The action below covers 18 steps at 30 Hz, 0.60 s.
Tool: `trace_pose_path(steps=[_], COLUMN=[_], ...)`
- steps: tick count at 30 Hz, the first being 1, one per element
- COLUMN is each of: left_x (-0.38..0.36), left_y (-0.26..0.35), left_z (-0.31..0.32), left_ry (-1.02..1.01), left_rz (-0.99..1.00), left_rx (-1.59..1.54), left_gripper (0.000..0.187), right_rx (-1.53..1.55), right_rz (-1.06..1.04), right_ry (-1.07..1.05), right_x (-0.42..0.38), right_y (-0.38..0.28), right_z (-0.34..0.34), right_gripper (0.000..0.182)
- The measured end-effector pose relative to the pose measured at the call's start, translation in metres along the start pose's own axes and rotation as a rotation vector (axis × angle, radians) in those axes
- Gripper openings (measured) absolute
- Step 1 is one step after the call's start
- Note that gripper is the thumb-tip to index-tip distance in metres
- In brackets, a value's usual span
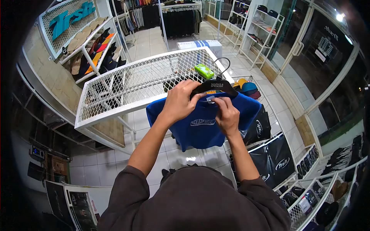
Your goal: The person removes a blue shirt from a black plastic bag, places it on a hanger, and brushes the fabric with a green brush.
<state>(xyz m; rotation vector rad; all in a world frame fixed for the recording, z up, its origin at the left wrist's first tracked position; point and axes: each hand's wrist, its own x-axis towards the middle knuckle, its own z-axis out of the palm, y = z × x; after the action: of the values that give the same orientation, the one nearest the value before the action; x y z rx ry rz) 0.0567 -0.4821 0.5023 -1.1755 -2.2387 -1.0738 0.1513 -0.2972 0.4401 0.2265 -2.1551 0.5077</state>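
shirt (196, 133), blue with a white print, is held up at the near edge of the white mesh table (83, 122), toward its right end, a black hanger (219, 85) at its neck. the left hand (182, 99) is clamped on the hanger; the right hand (226, 112) seems to pinch the neckline, fingertips partly hidden. a green packet (204, 71) rests on the table.

Black hanger (216, 87): "MARKS & SPENCER", light capitals, two lines. Blue shirt (202, 134): globe emblem on front, lettering beside it too small to read; neck label also unreadable. Teal wall sign (68, 22), upper left: "Trslt." Black bags (275, 152), right: "Trslt." in white, ringed by an oval. Glass door (310, 63): "Trslt." reversed; smaller lines beneath illegible.
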Motion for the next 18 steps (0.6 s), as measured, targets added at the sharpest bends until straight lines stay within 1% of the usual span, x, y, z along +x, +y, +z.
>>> trace_pose_path(steps=[1, 3, 4, 5, 7, 8, 9, 11, 13, 15, 16, 17, 18], left_x=[-0.001, -0.004, -0.005, -0.006, -0.008, -0.009, -0.011, -0.014, -0.014, -0.016, -0.019, -0.02, -0.021], left_y=[0.001, 0.003, 0.002, 0.001, -0.009, -0.012, -0.014, -0.017, -0.018, -0.02, -0.025, -0.027, -0.027], left_z=[-0.001, -0.003, -0.004, -0.005, -0.008, -0.011, -0.015, -0.02, -0.026, -0.028, -0.027, -0.026, -0.027], left_ry=[0.002, 0.023, 0.014, 0.006, 0.012, 0.029, 0.044, 0.035, 0.024, 0.042, 0.057, 0.071, 0.07], left_rz=[0.025, 0.029, 0.014, 0.0, -0.028, -0.035, -0.044, -0.076, -0.076, -0.081, -0.084, -0.088, -0.095], left_rx=[-0.005, -0.021, -0.013, -0.005, 0.058, 0.047, 0.034, 0.032, 0.043, 0.054, 0.057, 0.06, 0.06], left_gripper=[0.028, 0.028, 0.029, 0.029, 0.026, 0.027, 0.028, 0.028, 0.028, 0.029, 0.029, 0.029, 0.029], right_rx=[0.003, -0.076, -0.086, -0.082, -0.125, -0.089, -0.084, -0.008, -0.016, 0.055, 0.077, 0.081, 0.093], right_rz=[-0.001, -0.001, 0.004, 0.0, 0.069, 0.057, 0.055, 0.039, 0.022, -0.006, -0.052, -0.054, -0.101], right_ry=[-0.002, -0.121, -0.22, -0.222, -0.29, -0.269, -0.275, -0.202, -0.17, -0.049, -0.003, -0.007, -0.091], right_x=[0.0, -0.001, -0.001, -0.002, 0.005, 0.004, 0.005, 0.006, 0.004, -0.001, -0.002, 0.0, 0.0], right_y=[-0.002, -0.002, -0.002, -0.004, -0.022, -0.02, -0.02, -0.022, -0.022, -0.018, -0.014, -0.013, -0.011], right_z=[0.005, 0.018, 0.021, 0.021, 0.014, 0.015, 0.015, 0.015, 0.02, 0.021, 0.021, 0.022, 0.023], right_gripper=[0.048, 0.045, 0.039, 0.039, 0.037, 0.041, 0.041, 0.04, 0.041, 0.04, 0.038, 0.038, 0.034])
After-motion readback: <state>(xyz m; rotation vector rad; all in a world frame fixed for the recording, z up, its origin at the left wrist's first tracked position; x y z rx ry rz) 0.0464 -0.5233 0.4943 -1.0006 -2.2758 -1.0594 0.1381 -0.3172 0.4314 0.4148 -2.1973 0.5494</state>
